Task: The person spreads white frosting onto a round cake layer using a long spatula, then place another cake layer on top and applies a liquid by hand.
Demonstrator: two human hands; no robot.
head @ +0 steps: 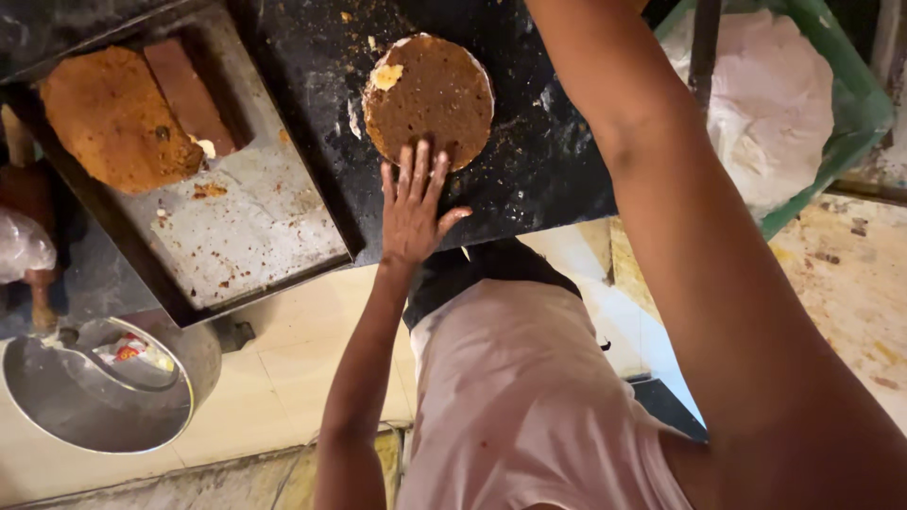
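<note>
Right arm: nearest the camera, it crosses the right half of the view and runs up past the top edge; the right hand is out of sight, so whether its grip is clenched or released cannot be told.
Left hand: the left hand (413, 203) lies flat with fingers spread, its grip released and clasping nothing; the fingertips rest on the near edge of the round cake.
Round cake: the round cake (430, 97) sits on the dark surface (539, 161), brown and flat-topped, with a pale patch of something (cream or paper, hard to say) on its far-left rim.
Done so far: as I judge it, the round cake is out of any pan and lies bare; no cream or covering shows on its top.
Left to do: a second brown cake (111, 118) and a brown slab (189, 94) wait on the metal tray (246, 236), left of the round cake, both uncoated.
Surface: black, dusted with crumbs and pale smears around the round cake.
Room: right of the round cake, a green crate (855, 104) holds a white bundle (770, 94); below and left of it, a steel bowl (94, 401) stands on the pale tiled floor (283, 368), with a small wrapper inside; the floor to the right is stained.
</note>
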